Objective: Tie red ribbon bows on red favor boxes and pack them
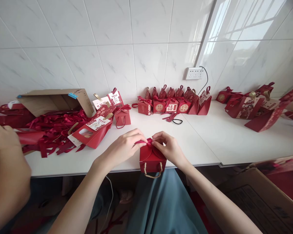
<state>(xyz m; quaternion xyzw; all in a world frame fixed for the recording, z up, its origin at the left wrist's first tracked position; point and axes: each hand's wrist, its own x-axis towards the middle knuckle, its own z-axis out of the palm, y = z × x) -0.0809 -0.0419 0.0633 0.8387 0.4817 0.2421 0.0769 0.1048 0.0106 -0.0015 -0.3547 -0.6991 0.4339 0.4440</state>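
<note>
A small red gift box (153, 156) with a gold rope handle (153, 175) sits at the front edge of the white table, its handle hanging toward me. On top of it is a red ribbon (149, 141). My left hand (129, 143) pinches the ribbon on the left side, fingers closed. From the right, my right hand (166, 146) pinches the ribbon near its middle, thumb and forefinger together over the box's top.
Finished red boxes (171, 105) stand in a row by the wall. To the left are loose ribbons (56, 133), a cardboard box (56, 97) and another person's arm (9, 169). More red boxes (246, 107) lie right; an open carton (256, 198) is below.
</note>
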